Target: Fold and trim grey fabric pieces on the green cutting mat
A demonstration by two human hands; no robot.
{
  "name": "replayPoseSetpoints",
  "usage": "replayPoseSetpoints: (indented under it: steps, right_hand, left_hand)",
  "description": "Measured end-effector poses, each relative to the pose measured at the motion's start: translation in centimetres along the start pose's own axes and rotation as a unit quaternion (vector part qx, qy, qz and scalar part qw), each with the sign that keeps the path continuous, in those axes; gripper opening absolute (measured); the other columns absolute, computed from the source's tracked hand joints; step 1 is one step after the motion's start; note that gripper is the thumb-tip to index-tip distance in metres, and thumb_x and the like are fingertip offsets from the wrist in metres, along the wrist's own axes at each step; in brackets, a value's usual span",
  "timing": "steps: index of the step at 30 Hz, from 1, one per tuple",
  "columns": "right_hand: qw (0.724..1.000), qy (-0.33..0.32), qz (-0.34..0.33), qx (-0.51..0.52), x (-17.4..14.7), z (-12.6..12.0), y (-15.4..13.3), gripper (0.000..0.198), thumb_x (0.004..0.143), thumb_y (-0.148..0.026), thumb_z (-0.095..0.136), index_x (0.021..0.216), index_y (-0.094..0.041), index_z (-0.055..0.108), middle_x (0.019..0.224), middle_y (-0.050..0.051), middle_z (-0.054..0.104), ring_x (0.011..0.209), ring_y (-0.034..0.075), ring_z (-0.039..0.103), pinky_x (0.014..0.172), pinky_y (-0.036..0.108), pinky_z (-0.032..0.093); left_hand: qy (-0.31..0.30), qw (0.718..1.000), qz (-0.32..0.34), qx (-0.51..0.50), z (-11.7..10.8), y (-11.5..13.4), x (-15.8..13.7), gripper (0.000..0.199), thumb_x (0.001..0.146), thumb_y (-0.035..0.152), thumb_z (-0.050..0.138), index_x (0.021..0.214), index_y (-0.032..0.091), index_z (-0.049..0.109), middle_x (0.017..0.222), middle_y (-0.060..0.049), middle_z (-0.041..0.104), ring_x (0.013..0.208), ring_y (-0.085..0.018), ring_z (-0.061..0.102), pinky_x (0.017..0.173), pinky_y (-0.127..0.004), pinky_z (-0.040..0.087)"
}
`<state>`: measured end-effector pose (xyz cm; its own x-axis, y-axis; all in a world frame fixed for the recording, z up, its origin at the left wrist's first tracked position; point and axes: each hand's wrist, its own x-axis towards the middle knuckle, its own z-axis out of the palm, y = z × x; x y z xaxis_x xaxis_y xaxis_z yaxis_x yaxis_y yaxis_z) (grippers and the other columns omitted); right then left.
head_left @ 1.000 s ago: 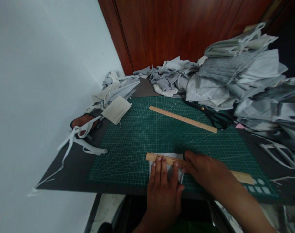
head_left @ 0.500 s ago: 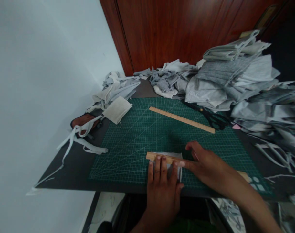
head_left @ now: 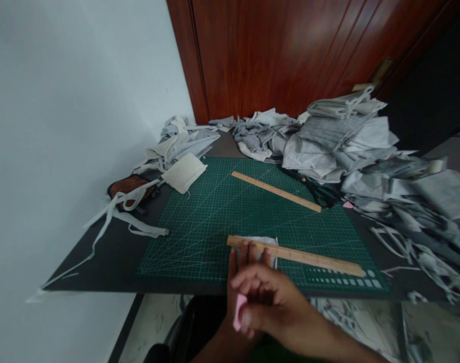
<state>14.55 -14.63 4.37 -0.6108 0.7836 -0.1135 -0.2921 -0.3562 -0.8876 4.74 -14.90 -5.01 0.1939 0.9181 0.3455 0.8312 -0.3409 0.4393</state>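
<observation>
My left hand [head_left: 242, 259] lies with its fingers flat and slightly apart, pressing a wooden ruler [head_left: 316, 258] onto a small pale piece of fabric [head_left: 273, 262]. The ruler crosses the fabric near its far edge and reaches well to the right. Closer to the camera, my right hand [head_left: 280, 307] pinches a small pink piece of tailor's chalk [head_left: 239, 310] between thumb and fingers. It hangs in front of my left hand and hides that palm and part of the fabric.
A green cutting mat [head_left: 199, 217] covers the table's middle. On it lie a second wooden ruler [head_left: 277, 191] and black scissors [head_left: 316, 191]. Grey cloth piles [head_left: 328, 143] line the back and right. At left are folded cream cloth [head_left: 184, 173], a brown pouch [head_left: 129, 186] and white strips.
My right hand has left the ruler and come back toward me, over my left hand, with the pink chalk now plainly showing. The view has shifted a little to the right.
</observation>
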Motion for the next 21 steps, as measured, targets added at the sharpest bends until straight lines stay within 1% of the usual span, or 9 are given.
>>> replayPoseSetpoints:
  steps: [1, 2, 5, 8, 12, 14, 17, 19, 21]
  right_hand:
    - [0.999, -0.021, 0.011, 0.027, 0.0, 1.1, 1.6, 0.027, 0.079, -0.041, 0.085, 0.096, -0.03, 0.068, 0.079, -0.002, 0.073, 0.06, 0.013, 0.066, 0.057, 0.024, 0.052]
    - [0.998, -0.061, 0.003, 0.034, 0.0, 1.9, 3.1, 0.032, 0.071, -0.044, 0.09, 0.089, -0.03, 0.067, 0.077, -0.002, 0.073, 0.06, 0.016, 0.068, 0.058, 0.027, 0.054]
    - [0.996, -0.071, -0.023, -0.048, -0.2, 2.6, 6.2, 0.03, 0.074, -0.059, 0.083, 0.086, -0.035, 0.069, 0.087, 0.003, 0.076, 0.081, 0.026, 0.074, 0.074, 0.038, 0.058]
    - [0.989, -0.101, -0.03, -0.1, -0.4, 2.2, 7.5, 0.034, 0.074, -0.07, 0.076, 0.089, -0.039, 0.071, 0.092, 0.004, 0.078, 0.094, 0.034, 0.074, 0.086, 0.047, 0.058]
    - [0.997, -0.058, -0.027, -0.054, -1.3, 2.1, 7.9, 0.03, 0.073, -0.061, 0.08, 0.086, -0.038, 0.066, 0.088, 0.001, 0.078, 0.085, 0.033, 0.077, 0.078, 0.048, 0.062]
    - [0.998, -0.046, -0.024, -0.044, -1.9, 2.4, 7.0, 0.026, 0.076, -0.052, 0.083, 0.086, -0.037, 0.064, 0.089, 0.0, 0.078, 0.083, 0.03, 0.078, 0.075, 0.045, 0.063]
    - [0.99, -0.005, -0.02, -0.143, -2.2, 2.6, 3.8, 0.014, 0.086, -0.041, 0.078, 0.092, -0.034, 0.067, 0.091, 0.0, 0.079, 0.088, 0.025, 0.077, 0.08, 0.041, 0.062]
    - [0.965, 0.045, -0.043, -0.254, -1.2, 2.0, 1.0, 0.007, 0.092, -0.037, 0.072, 0.095, -0.03, 0.071, 0.092, 0.001, 0.078, 0.089, 0.022, 0.074, 0.084, 0.038, 0.059]
    - [0.935, 0.055, -0.081, -0.34, 0.7, 0.5, -1.2, 0.012, 0.095, -0.036, 0.067, 0.092, -0.025, 0.073, 0.092, 0.004, 0.077, 0.09, 0.022, 0.072, 0.085, 0.036, 0.057]
  left_hand:
    - [0.002, 1.0, 0.015, 0.01, 0.3, -0.3, 0.0, 0.056, 0.093, 0.054, 0.057, 0.145, 0.033, 0.054, 0.147, -0.004, 0.058, 0.147, -0.032, 0.04, 0.122, -0.061, 0.027]
    - [0.002, 0.999, 0.037, 0.029, 0.4, -0.5, 0.1, 0.066, 0.089, 0.06, 0.06, 0.147, 0.029, 0.053, 0.152, -0.008, 0.054, 0.148, -0.036, 0.037, 0.122, -0.061, 0.024]
    - [-0.015, 0.991, 0.096, 0.097, -0.1, -0.7, 0.3, 0.095, 0.078, 0.076, 0.062, 0.153, 0.018, 0.046, 0.16, -0.018, 0.04, 0.15, -0.044, 0.028, 0.122, -0.062, 0.016]
    - [-0.045, 0.988, 0.103, 0.109, -0.8, -0.7, 0.3, 0.112, 0.071, 0.084, 0.062, 0.157, 0.017, 0.038, 0.162, -0.022, 0.034, 0.15, -0.046, 0.025, 0.12, -0.064, 0.015]
    - [-0.069, 0.988, 0.085, 0.109, -0.4, -0.7, 0.6, 0.12, 0.063, 0.085, 0.069, 0.158, 0.02, 0.036, 0.161, -0.026, 0.033, 0.149, -0.049, 0.028, 0.116, -0.07, 0.021]
    - [-0.069, 0.988, 0.084, 0.114, 0.2, -0.8, 0.7, 0.114, 0.064, 0.078, 0.075, 0.156, 0.021, 0.039, 0.16, -0.025, 0.037, 0.148, -0.048, 0.031, 0.115, -0.071, 0.026]
    - [-0.032, 0.988, 0.083, 0.124, 1.1, -0.3, 0.8, 0.08, 0.077, 0.056, 0.078, 0.147, 0.025, 0.054, 0.152, -0.02, 0.052, 0.143, -0.044, 0.044, 0.112, -0.067, 0.037]
    - [0.012, 0.991, 0.043, 0.129, 1.2, 0.3, 0.7, 0.05, 0.091, 0.037, 0.067, 0.139, 0.025, 0.062, 0.146, -0.015, 0.059, 0.138, -0.037, 0.052, 0.112, -0.06, 0.042]
    - [0.031, 0.991, 0.015, 0.129, 0.8, 0.9, 0.7, 0.041, 0.097, 0.027, 0.05, 0.133, 0.016, 0.066, 0.14, -0.014, 0.063, 0.133, -0.029, 0.058, 0.113, -0.05, 0.045]
